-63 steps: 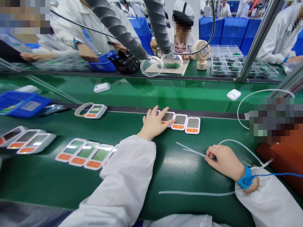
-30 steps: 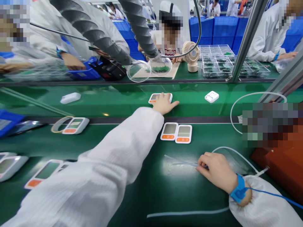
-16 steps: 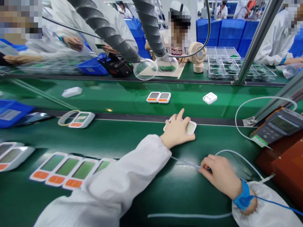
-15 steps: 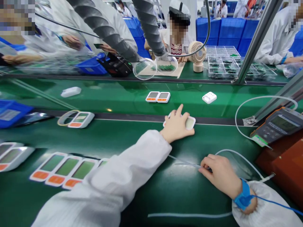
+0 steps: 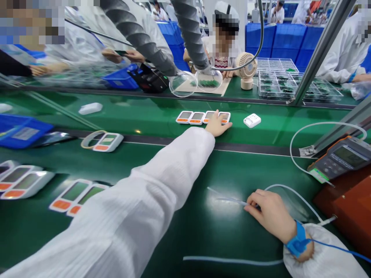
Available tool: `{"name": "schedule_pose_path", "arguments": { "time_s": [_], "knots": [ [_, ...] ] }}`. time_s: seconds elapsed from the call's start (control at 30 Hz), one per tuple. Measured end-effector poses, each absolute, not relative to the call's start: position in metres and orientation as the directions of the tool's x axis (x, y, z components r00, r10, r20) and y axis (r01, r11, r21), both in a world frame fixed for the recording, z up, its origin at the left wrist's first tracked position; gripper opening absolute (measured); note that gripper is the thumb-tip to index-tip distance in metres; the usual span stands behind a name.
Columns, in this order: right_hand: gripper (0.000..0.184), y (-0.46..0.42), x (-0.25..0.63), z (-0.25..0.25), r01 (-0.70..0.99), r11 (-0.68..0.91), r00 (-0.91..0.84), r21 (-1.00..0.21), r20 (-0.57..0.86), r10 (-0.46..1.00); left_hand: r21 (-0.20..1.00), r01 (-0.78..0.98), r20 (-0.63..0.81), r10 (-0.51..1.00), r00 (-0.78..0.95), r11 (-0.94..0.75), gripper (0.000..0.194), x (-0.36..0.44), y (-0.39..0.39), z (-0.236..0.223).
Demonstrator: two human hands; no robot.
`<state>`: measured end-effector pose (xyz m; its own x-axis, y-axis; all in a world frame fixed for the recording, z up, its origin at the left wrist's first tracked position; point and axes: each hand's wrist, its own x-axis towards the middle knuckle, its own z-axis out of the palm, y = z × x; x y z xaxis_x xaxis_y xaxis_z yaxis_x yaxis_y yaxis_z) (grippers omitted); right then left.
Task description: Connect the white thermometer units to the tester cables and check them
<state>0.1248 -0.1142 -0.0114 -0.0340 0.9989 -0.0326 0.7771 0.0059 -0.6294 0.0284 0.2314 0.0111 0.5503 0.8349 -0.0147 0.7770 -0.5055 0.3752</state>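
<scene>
Head view: our left hand (image 5: 216, 126) covers right pair in row of four devices (image 5: 196, 117), on green strip (image 5: 156, 125) beyond desk's (image 5: 203, 231) far edge; whether grip clasps or rests, we cannot tell. Our right hand (image 5: 271, 212) pinches pale leads (image 5: 232, 200), desk's right side. Rightward push could bump white unit (image 5: 252, 120), gap narrow; more room leftward. Our low sleeve (image 5: 139, 200) could drag nearer devices (image 5: 72, 195).

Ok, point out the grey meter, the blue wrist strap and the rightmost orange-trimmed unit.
Grey meter (image 5: 344, 154): head view, on its screen.
Blue wrist strap (image 5: 296, 240): head view, on its band.
Rightmost orange-trimmed unit (image 5: 225, 116): head view, on its screen.
</scene>
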Motion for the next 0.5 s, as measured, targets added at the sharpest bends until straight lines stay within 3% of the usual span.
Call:
{"name": "schedule_pose_path", "arguments": {
  "time_s": [0.1, 0.2, 0.3, 0.37, 0.5],
  "knots": [
    [0.02, -0.115, 0.125, -0.014, 0.787, 0.02, -0.028, -0.616, -0.004, 1.0, 0.4, 0.688, -0.014, 0.747, 0.665, -0.605, 0.07, -0.025, 0.198, 0.028],
    [0.021, -0.115, 0.125, -0.017, 0.787, 0.037, -0.024, -0.615, 0.029, 0.999, 0.364, 0.736, 0.02, 0.795, 0.606, -0.571, 0.078, -0.103, 0.154, 0.034],
    [0.021, -0.114, 0.125, -0.018, 0.783, 0.044, -0.024, -0.62, 0.041, 0.999, 0.184, 0.904, 0.217, 0.913, 0.345, -0.386, 0.077, -0.181, 0.105, 0.023],
    [0.022, -0.113, 0.126, -0.018, 0.778, 0.04, -0.022, -0.626, 0.036, 0.999, 0.056, 0.949, 0.281, 0.917, 0.284, -0.311, 0.075, -0.22, 0.075, 0.011],
    [0.025, -0.112, 0.127, -0.019, 0.763, 0.04, -0.016, -0.645, 0.043, 0.999, -0.024, 0.962, 0.199, 0.942, 0.271, -0.272, 0.07, -0.256, 0.036, -0.012]
  ]
}}
